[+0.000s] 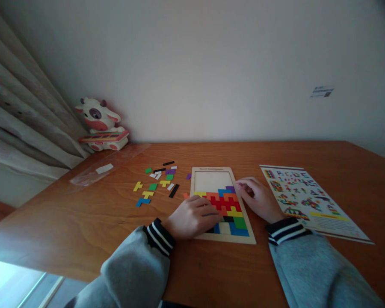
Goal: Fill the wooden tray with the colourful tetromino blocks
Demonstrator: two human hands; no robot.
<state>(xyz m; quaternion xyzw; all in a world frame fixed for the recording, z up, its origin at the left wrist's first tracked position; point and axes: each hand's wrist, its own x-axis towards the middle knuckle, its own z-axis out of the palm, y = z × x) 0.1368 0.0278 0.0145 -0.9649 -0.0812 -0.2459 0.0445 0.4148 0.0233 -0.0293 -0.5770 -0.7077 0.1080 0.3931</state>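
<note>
A wooden puzzle board lies on the table, its lower part filled with coloured block pieces and its upper part showing bare wood. My left hand lies over the left side of the board, fingers stretched across the pieces and hiding some of them. Red pieces show just beyond its fingertips. My right hand rests at the board's right edge, fingers loosely bent and thumb apart, close to a purple piece. Nothing is visible in its grip. An orange piece lies by the left frame.
Loose pieces lie left of the board, among them a yellow piece, a blue piece and a black strip. A printed pattern sheet lies at right. Farther left are a clear plastic bag and a cow toy.
</note>
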